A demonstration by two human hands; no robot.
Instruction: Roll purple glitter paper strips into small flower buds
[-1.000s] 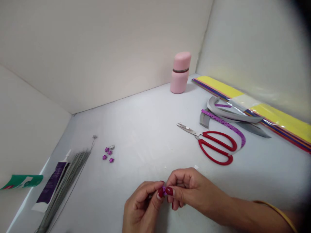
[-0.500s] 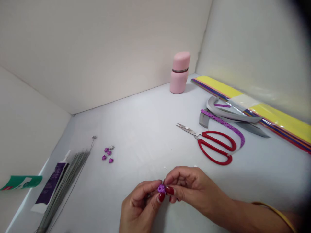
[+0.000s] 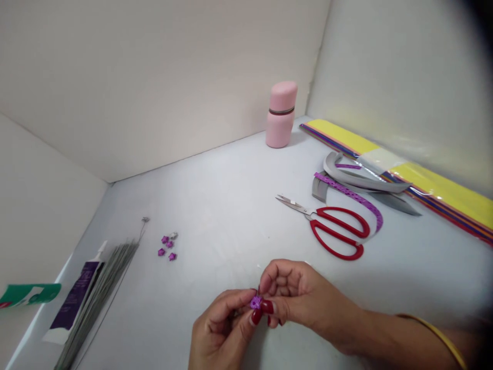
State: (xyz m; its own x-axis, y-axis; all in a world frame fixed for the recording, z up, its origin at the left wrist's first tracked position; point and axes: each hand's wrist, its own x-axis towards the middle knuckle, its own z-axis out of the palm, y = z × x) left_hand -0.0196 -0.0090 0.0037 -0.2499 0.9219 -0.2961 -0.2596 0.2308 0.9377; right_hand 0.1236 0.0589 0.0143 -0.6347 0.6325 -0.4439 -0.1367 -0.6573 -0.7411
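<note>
Between my fingertips, low in the middle of the view, is a small purple patterned paper star (image 3: 255, 302). My left hand (image 3: 223, 329) pinches it from the left with thumb and index finger. From the right, my right hand (image 3: 300, 295) presses thumb and finger on its other side, and part of the star is hidden behind the nails. Several finished-looking purple stars (image 3: 170, 244) and one silver star (image 3: 173, 236) lie on the table to the left. Red-handled scissors (image 3: 339, 234) lie beyond my right hand, next to a purple paper strip (image 3: 354, 196).
Silver paper strips (image 3: 362, 181) lie beside a plastic-wrapped pack of coloured paper (image 3: 416, 177) along the right wall. A pink bottle (image 3: 280, 121) stands at the back. At left are a bundle of grey wires (image 3: 102, 298), a purple-and-white tube (image 3: 75, 295) and a green object (image 3: 34, 294).
Both hands keep their pinch on the purple star, with only slight finger shifts. The whole view has moved a little, so the table things appear slightly further left.
</note>
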